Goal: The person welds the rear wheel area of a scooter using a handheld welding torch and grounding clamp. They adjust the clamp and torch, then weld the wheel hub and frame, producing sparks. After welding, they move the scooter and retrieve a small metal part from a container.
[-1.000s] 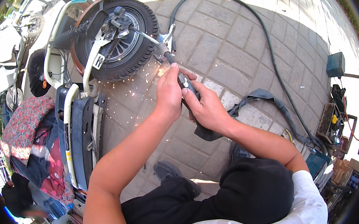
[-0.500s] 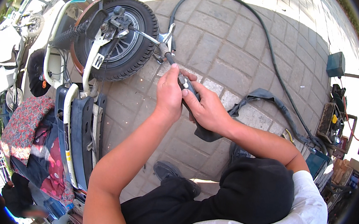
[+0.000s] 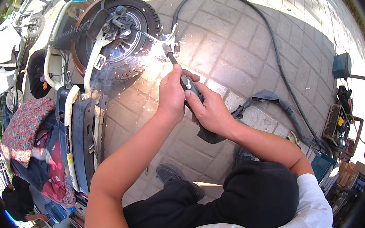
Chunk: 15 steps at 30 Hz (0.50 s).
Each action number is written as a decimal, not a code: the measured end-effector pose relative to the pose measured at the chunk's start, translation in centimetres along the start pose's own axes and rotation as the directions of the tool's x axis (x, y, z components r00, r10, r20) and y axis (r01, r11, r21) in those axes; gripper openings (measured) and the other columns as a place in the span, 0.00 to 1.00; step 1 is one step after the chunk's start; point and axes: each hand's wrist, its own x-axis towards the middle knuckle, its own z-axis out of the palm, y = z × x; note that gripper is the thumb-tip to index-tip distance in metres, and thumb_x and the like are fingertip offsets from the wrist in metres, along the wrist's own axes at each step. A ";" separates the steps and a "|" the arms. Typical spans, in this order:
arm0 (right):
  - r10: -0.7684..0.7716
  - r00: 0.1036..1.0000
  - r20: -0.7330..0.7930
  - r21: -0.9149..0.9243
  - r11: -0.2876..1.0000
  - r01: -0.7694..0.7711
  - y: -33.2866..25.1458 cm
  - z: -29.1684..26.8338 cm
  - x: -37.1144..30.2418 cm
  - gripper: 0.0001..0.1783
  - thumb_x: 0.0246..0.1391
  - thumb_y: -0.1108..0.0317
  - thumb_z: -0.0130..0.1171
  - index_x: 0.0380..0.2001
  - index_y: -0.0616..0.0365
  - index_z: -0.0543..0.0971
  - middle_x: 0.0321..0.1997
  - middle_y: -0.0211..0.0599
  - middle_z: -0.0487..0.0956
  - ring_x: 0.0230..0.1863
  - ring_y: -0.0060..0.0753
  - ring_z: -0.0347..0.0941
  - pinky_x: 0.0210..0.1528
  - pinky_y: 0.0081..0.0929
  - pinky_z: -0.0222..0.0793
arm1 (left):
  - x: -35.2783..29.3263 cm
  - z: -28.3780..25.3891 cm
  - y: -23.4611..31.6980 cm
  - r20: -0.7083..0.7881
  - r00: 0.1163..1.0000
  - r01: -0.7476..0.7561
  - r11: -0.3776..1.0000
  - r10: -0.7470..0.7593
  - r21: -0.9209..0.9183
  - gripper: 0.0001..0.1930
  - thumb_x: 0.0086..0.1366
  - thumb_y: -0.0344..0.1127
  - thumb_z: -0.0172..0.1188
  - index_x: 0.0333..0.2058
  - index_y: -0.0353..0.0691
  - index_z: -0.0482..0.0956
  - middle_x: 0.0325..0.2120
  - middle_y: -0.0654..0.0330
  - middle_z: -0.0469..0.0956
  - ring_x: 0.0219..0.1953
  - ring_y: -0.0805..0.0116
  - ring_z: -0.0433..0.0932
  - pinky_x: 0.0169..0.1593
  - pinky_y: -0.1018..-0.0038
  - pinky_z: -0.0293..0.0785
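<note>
Both my hands are wrapped round a welding torch with a dark handle. My left hand grips it near the neck, and my right hand holds the handle just behind, thumb on its upper side. The torch's nozzle points at a metal stand part beside the scooter's rear wheel. A bright arc glows at that spot, and sparks fly left across the tyre and paving. The glare hides the exact point of contact.
A dark cable loops over the paving bricks, and a cloth-sheathed hose trails to the right. The tipped scooter's frame lies at left, near a patterned cloth. Boxes and tools stand at the far right.
A bright arc with flying sparks and smoke has appeared at the torch's nozzle, lighting the wheel and bricks. My hands have hardly moved.
</note>
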 end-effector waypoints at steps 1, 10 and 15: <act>-0.009 1.000 0.000 -0.007 1.000 0.009 0.1 0.0 0.1 0.21 0.67 0.57 0.50 0.50 0.66 0.71 0.23 0.34 0.75 0.19 0.21 0.71 0.22 0.24 0.68 | 0.2 -0.1 -0.1 0.006 1.000 -0.002 1.000 0.002 0.005 0.21 0.75 0.44 0.38 0.33 0.33 0.73 0.33 0.48 0.80 0.33 0.66 0.76 0.42 0.68 0.74; -0.040 0.998 -0.044 -0.038 0.999 0.038 0.3 -0.1 0.1 0.23 0.64 0.56 0.52 0.47 0.69 0.73 0.24 0.48 0.79 0.24 0.41 0.78 0.31 0.37 0.72 | 0.2 0.0 -0.2 -0.004 1.000 0.008 1.000 -0.008 -0.018 0.22 0.75 0.45 0.38 0.33 0.33 0.74 0.33 0.49 0.80 0.34 0.66 0.76 0.42 0.68 0.75; -0.053 0.998 -0.019 -0.033 0.998 0.052 0.3 0.0 0.1 0.22 0.66 0.57 0.51 0.50 0.67 0.72 0.24 0.39 0.77 0.21 0.28 0.74 0.25 0.29 0.69 | 0.2 0.0 -0.1 -0.006 1.000 -0.020 1.000 0.020 -0.016 0.22 0.75 0.44 0.38 0.34 0.32 0.74 0.33 0.48 0.80 0.33 0.65 0.77 0.41 0.68 0.75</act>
